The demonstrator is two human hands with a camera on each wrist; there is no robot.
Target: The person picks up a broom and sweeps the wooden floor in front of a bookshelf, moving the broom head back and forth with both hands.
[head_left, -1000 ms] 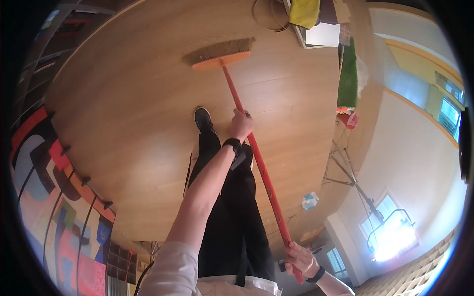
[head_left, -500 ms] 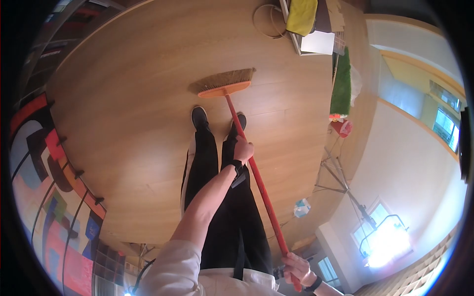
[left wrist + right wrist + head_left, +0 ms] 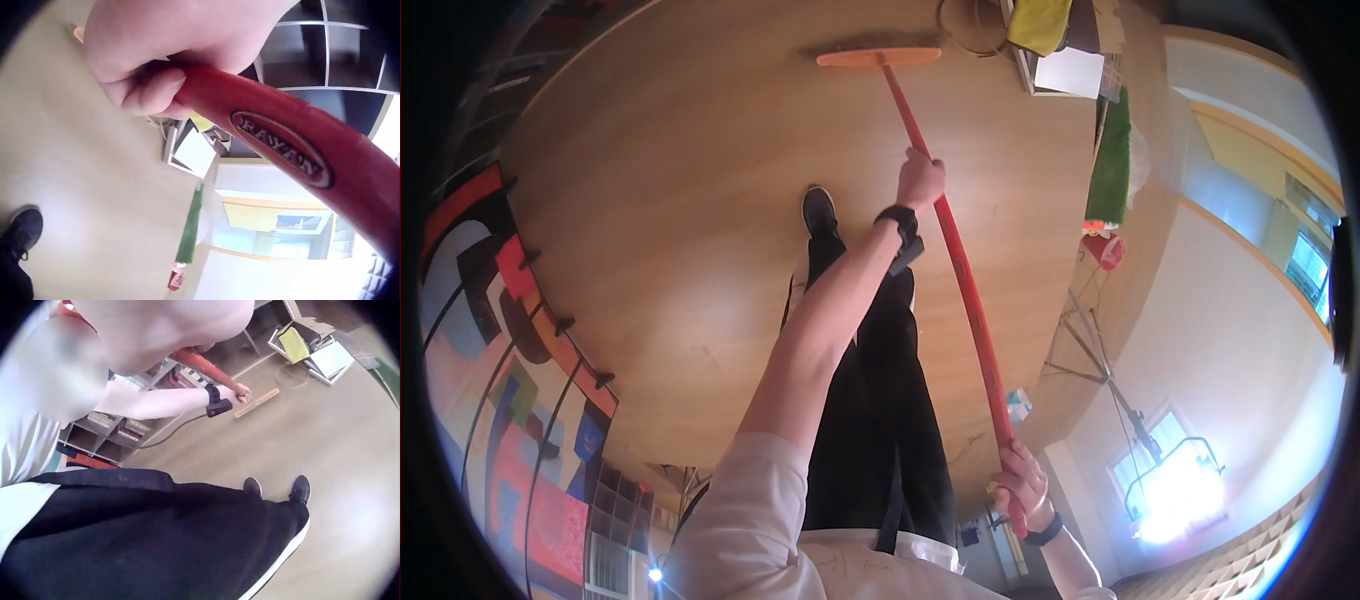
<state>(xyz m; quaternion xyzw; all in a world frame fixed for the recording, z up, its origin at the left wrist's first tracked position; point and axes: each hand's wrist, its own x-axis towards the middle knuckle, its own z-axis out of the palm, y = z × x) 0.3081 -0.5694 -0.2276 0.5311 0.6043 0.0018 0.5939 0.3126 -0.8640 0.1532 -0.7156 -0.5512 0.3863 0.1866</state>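
A broom with a long red handle point(image 3: 970, 290) slants across the head view. Its orange head point(image 3: 878, 57) lies far out on the floor, dark bristles pointing away. My left hand point(image 3: 922, 180) grips the handle partway down; in the left wrist view, curled fingers point(image 3: 153, 90) wrap the red shaft beside a "RAYAN" label point(image 3: 281, 149). Near the top end, my right hand point(image 3: 1022, 485) holds the handle, thumb and fingers around it. The right wrist view shows the broom head point(image 3: 257, 403) beyond the left forearm point(image 3: 156, 403).
Wooden floor point(image 3: 680, 250) stretches around my shoes point(image 3: 820, 212). A box with a yellow cloth point(image 3: 1040, 22) stands at the far right, near a green turf strip point(image 3: 1112, 160). A tripod point(image 3: 1090, 345) and bright lamp point(image 3: 1185, 490) stand right. Colourful panels point(image 3: 520, 400) line the left.
The broom head came back toward my feet, then moved away across the floor, further out than before. My left hand reached forward with the handle; both hands kept hold.
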